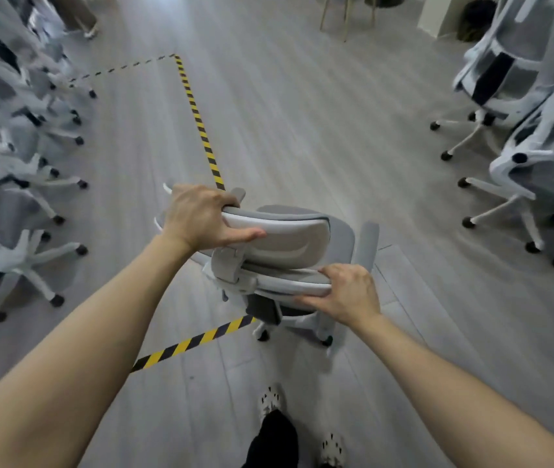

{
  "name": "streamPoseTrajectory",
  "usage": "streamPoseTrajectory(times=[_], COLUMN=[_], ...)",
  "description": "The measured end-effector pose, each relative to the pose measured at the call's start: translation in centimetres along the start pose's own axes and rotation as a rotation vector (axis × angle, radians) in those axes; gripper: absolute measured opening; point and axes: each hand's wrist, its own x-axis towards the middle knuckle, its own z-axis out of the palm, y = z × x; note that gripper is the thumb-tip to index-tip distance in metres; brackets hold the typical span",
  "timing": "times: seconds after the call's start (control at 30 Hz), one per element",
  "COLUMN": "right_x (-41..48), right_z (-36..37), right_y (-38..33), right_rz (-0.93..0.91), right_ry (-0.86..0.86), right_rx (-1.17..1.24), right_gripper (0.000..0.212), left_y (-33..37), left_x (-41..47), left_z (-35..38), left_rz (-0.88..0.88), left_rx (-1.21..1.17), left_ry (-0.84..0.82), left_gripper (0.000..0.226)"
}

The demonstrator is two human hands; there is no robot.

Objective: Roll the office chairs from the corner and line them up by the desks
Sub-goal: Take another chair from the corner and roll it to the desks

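Two hands grip one office chair point(289, 238): left hand point(201, 217) on headrest, right hand point(350, 292) on backrest edge.

A grey office chair point(285, 231) with a white frame stood upright in the middle of the floor point(302, 113); similar chairs point(535, 177) crowded both side edges.

Grey-white chair point(289, 238); yellow-black striped tape point(198, 119).

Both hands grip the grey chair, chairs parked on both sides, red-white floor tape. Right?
Tape's wrong: the head view shows the floor tape yellow and black. The left hand and right hand do grip the grey chair, with parked chairs on both sides.
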Motion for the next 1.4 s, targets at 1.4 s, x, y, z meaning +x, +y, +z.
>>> streamPoseTrajectory(times=[1.4], right_x=[63.6], right_z=[30.1], right_y=[-35.9], right_rz=[-0.401], right_ry=[-0.044], right_rx=[0.130], right_gripper=[0.080], left_y=[-67.0], left_x=[13.8], left_z=[12.1], left_rz=[-0.349], left_rx=[0.143], left_ry=[0.202], left_gripper=[0.085])
